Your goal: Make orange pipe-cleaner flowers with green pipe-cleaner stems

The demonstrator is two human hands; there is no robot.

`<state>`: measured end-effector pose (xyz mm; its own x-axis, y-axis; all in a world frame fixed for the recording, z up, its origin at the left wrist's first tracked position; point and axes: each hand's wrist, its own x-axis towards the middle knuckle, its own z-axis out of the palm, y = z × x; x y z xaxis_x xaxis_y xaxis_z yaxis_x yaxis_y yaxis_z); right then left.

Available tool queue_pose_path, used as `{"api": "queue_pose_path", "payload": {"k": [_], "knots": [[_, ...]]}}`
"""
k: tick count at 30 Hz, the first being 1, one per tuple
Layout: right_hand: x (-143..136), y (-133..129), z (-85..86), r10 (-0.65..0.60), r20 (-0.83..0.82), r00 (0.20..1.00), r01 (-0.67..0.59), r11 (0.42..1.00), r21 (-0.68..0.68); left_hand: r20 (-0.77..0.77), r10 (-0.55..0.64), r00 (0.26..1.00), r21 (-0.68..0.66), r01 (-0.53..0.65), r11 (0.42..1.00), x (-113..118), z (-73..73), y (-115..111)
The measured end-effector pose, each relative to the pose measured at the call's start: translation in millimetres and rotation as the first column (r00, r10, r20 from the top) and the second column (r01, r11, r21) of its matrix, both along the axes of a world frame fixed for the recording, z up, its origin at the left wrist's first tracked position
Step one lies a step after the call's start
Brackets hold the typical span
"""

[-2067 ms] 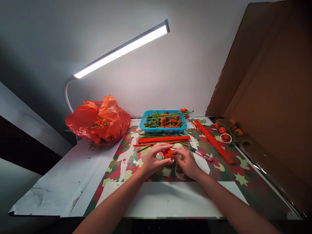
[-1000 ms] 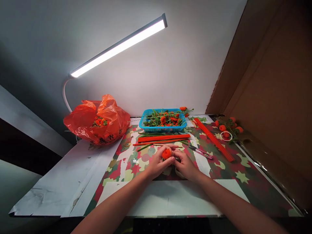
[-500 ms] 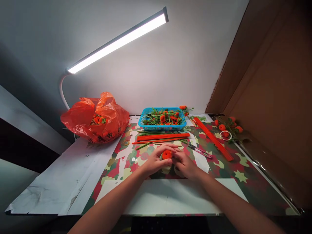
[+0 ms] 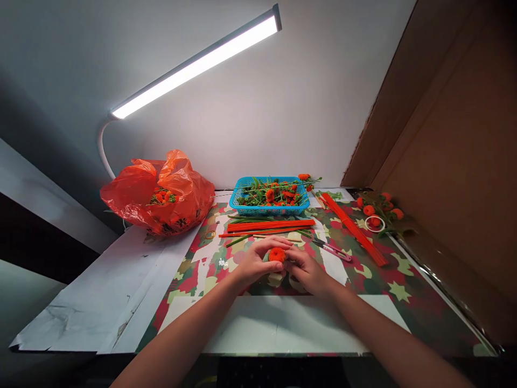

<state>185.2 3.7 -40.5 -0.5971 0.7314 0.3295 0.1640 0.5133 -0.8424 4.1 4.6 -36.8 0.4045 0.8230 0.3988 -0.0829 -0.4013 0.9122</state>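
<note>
Between my two hands sits a round orange flower head (image 4: 277, 254) of fuzzy chenille, with a small dent in its middle. My left hand (image 4: 256, 261) curves around it, thumb in front and fingers behind. From the other side, the bent fingers of my right hand (image 4: 307, 270) press against the flower's right edge; their tips are partly hidden. Just beyond the hands lie bundles of orange chenille stems (image 4: 270, 226) with green stems beside them. A pink craft knife (image 4: 337, 252) lies to the right of my right hand.
A blue basket (image 4: 270, 210) of orange flowers and green stems stands at the back. On the left is a red plastic bag (image 4: 181, 194) under a lamp (image 4: 197, 62). Another orange stem bundle (image 4: 355, 229), finished flowers (image 4: 369, 210) and a white ring (image 4: 375, 224) lie right.
The fingers of my left hand have shifted slightly around the flower head, which shows a little more of its top. The view has tilted marginally; everything else stays put.
</note>
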Motion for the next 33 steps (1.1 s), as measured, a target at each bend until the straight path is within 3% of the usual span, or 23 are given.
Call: {"api": "queue_pose_path", "payload": {"k": [7, 14, 33], "knots": [[-3.9, -1.0, -2.8, 0.001, -0.038, 0.999, -0.002, 1.0, -0.022, -0.059, 0.093, 0.994, 0.12, -0.086, 0.989, 5.3, 2.9, -1.4], [-5.2, -2.4, 2.4, 0.009, -0.043, 0.999, -0.011, 0.999, -0.042, -0.06, 0.076, 0.995, 0.041, -0.074, 0.996, 5.8, -0.2, -2.7], [-3.6, -2.7, -4.9, 0.023, -0.048, 0.999, -0.025, 0.998, -0.049, -0.055, 0.057, 0.997, 0.002, -0.057, 0.998, 5.7, -1.1, -3.3]]}}
